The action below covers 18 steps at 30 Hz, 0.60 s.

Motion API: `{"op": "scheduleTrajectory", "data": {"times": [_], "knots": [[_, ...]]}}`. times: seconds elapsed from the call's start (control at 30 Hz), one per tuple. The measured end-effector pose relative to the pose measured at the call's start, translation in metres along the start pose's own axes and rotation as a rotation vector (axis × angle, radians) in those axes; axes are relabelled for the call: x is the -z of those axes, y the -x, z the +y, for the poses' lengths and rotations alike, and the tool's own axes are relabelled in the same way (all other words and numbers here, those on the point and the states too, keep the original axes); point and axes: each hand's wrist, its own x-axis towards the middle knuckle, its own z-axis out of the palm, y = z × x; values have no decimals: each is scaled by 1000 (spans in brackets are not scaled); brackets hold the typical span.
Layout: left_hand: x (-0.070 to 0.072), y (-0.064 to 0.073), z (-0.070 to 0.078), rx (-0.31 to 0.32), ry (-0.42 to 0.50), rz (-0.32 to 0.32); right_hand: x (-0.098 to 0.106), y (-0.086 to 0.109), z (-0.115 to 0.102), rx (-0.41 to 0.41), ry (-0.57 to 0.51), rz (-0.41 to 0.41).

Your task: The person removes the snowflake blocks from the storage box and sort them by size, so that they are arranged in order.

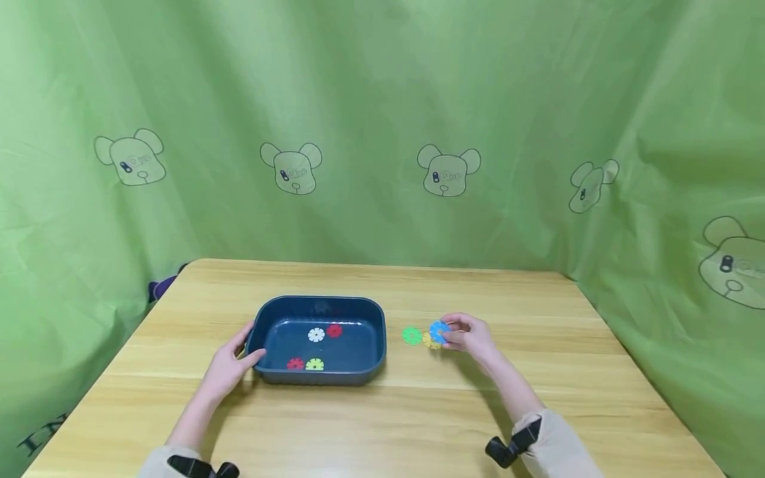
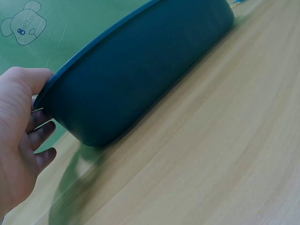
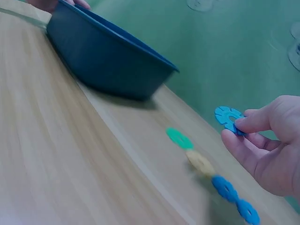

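Observation:
At its left end, my left hand (image 1: 230,365) grips the rim of a dark blue plastic basin (image 2: 136,70), thumb over the edge and fingers outside. Inside the basin lie several notched plastic discs: a white disc (image 1: 316,334), a red disc (image 1: 334,330), another red disc (image 1: 295,364) and a yellow-green disc (image 1: 314,364). To the basin's right, my right hand (image 1: 469,337) pinches a blue notched disc (image 3: 228,118) between thumb and fingers, above the table. Below it, a green disc (image 3: 179,138), a yellow disc (image 3: 200,162) and two blue discs (image 3: 225,188) lie in a row.
The wooden table (image 1: 382,425) carries the basin and the discs. A green curtain (image 1: 370,219) with bear-head prints hangs behind it and at both sides. Something purple (image 1: 161,287) shows past the table's far left edge.

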Motion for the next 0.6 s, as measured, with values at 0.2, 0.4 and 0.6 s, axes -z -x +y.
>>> {"op": "scheduleTrajectory", "data": {"times": [0.2, 0.4, 0.6], "knots": [[-1, 0, -4, 5, -14, 7, 33, 4, 12, -30, 19, 62], [0, 1, -3, 9, -12, -3, 58, 9, 25, -64, 40, 119], [1, 1, 1, 13, -10, -14, 74, 8, 34, -96, 17, 159]]}}
